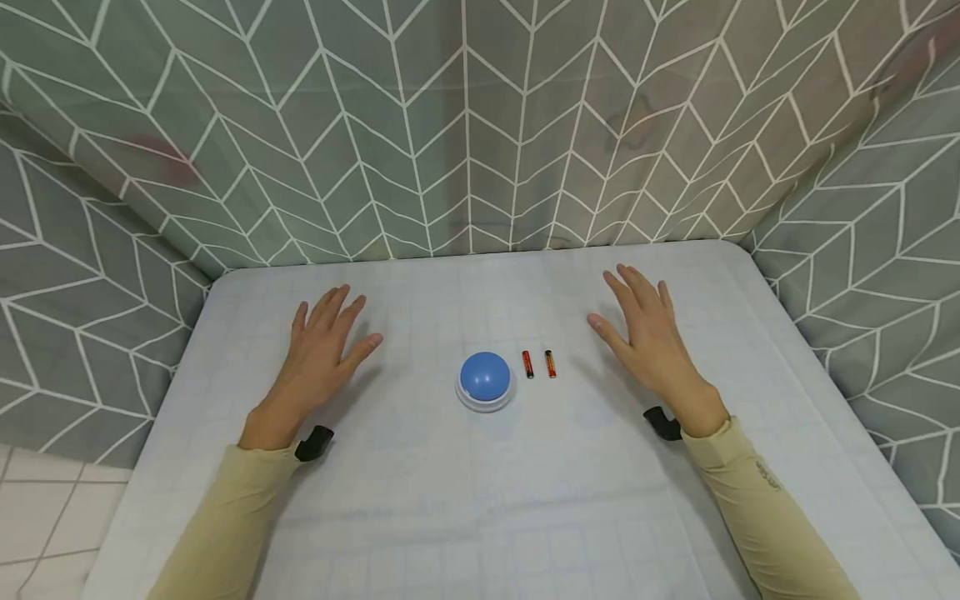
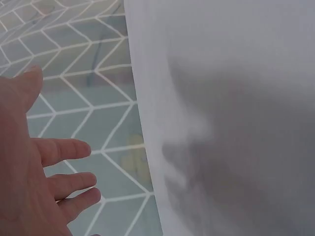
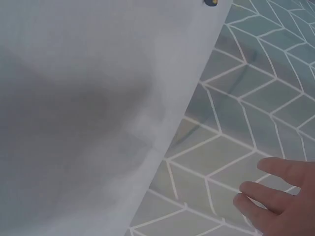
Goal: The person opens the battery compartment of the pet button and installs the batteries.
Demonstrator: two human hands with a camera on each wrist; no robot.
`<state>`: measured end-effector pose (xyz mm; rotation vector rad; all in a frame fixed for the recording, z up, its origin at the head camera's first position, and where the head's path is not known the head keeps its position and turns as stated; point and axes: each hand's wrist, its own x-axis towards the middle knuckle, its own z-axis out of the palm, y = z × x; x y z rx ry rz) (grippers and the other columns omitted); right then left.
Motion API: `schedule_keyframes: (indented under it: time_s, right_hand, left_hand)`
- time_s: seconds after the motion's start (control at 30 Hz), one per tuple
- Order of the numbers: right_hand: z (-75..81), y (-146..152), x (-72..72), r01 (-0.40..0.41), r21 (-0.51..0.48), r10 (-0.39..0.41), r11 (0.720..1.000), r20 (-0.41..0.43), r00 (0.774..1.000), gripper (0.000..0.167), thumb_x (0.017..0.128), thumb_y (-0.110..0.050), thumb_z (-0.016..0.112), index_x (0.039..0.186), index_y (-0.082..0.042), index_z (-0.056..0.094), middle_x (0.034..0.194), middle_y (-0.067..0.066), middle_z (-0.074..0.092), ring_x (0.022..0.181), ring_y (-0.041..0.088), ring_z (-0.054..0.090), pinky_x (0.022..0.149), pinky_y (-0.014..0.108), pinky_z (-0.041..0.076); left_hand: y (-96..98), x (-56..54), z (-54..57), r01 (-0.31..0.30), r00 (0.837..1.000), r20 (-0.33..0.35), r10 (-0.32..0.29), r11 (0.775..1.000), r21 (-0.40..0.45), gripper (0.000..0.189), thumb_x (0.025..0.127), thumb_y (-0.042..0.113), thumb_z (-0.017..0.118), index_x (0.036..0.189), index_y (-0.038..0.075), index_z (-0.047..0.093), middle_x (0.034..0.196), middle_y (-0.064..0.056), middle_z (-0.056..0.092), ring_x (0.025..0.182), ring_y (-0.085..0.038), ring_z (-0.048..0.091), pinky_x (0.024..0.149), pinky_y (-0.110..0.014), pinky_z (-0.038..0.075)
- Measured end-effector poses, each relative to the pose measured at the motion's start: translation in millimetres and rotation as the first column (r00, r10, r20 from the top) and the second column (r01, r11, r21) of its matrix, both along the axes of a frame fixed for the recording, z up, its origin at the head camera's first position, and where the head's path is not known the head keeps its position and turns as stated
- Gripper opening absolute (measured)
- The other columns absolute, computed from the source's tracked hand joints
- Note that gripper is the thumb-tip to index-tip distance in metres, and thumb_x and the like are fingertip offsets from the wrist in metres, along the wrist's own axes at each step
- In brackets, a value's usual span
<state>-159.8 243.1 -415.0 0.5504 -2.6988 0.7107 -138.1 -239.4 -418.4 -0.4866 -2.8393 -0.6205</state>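
Note:
A round push light with a blue dome and a white base sits mid-table. Just right of it lie two small red-and-black batteries, the nearer one and a second battery, side by side and apart. My left hand hovers to the left of the blue dome, fingers spread and holding nothing. On the other side, my right hand is held over the table right of the batteries, its fingers also extended and holding nothing. Both wrist views show loosely spread fingers, the left hand and the right hand.
A white cloth covers the table. Grey-green curtains with white chevron lines hang behind it and at both sides. Pale floor tiles show at the lower left. A black strap piece sits at the left wrist.

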Motion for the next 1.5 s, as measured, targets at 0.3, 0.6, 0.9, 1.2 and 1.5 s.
schedule_keyframes:
  time_s: [0.3, 0.6, 0.9, 1.2, 1.5]
  right_hand:
    - [-1.2, -16.2, 3.8, -0.046, 0.019, 0.046, 0.999, 0.023, 0.999, 0.071, 0.106, -0.046, 0.062, 0.161, -0.008, 0.04, 0.166, 0.02, 0.038, 0.157, 0.038, 0.03, 0.129, 0.067, 0.006]
    - [0.1, -31.3, 12.6, -0.089, 0.029, 0.088, 0.996, 0.035, 0.995, 0.071, 0.105, -0.046, 0.063, 0.162, -0.01, 0.04, 0.165, 0.018, 0.04, 0.156, 0.036, 0.033, 0.13, 0.066, 0.006]
    - [0.2, -42.3, 19.3, -0.136, 0.024, 0.135, 0.99, 0.046, 0.99, 0.071, 0.104, -0.043, 0.066, 0.161, -0.01, 0.04, 0.163, 0.018, 0.044, 0.156, 0.035, 0.034, 0.131, 0.065, 0.005]
    - [-5.0, -59.7, 25.7, -0.184, 0.033, 0.182, 0.982, 0.057, 0.982, 0.072, 0.104, -0.046, 0.065, 0.161, -0.011, 0.04, 0.162, 0.015, 0.046, 0.156, 0.032, 0.034, 0.13, 0.065, 0.008]
    - [-8.9, -75.0, 33.3, -0.222, 0.036, 0.219, 0.974, 0.077, 0.973, 0.074, 0.103, -0.048, 0.066, 0.161, -0.011, 0.041, 0.162, 0.013, 0.046, 0.156, 0.031, 0.036, 0.13, 0.065, 0.01]
  left_hand:
    - [24.2, 5.3, -1.4, 0.072, 0.997, 0.039, -0.072, 0.997, 0.019, 0.067, 0.106, 0.043, 0.061, 0.157, 0.002, 0.045, 0.169, -0.025, 0.03, 0.158, -0.044, 0.024, 0.126, -0.07, 0.012]
    - [42.0, 13.9, -0.5, 0.129, 0.989, 0.07, -0.13, 0.992, 0.018, 0.068, 0.105, 0.043, 0.063, 0.159, 0.005, 0.044, 0.17, -0.021, 0.031, 0.16, -0.038, 0.023, 0.128, -0.068, 0.011]
    - [57.7, 20.4, -2.6, 0.192, 0.98, 0.044, -0.193, 0.981, 0.033, 0.071, 0.104, 0.04, 0.066, 0.161, 0.007, 0.04, 0.169, -0.022, 0.032, 0.158, -0.038, 0.028, 0.127, -0.069, 0.017]
    - [72.4, 28.4, -7.5, 0.257, 0.964, 0.065, -0.259, 0.965, 0.05, 0.074, 0.104, 0.043, 0.065, 0.162, 0.008, 0.037, 0.17, -0.021, 0.029, 0.159, -0.037, 0.028, 0.126, -0.068, 0.021]
    - [86.1, 36.0, -11.7, 0.317, 0.945, 0.069, -0.32, 0.947, 0.057, 0.075, 0.102, 0.044, 0.067, 0.162, 0.008, 0.039, 0.169, -0.02, 0.032, 0.158, -0.038, 0.029, 0.127, -0.064, 0.024]
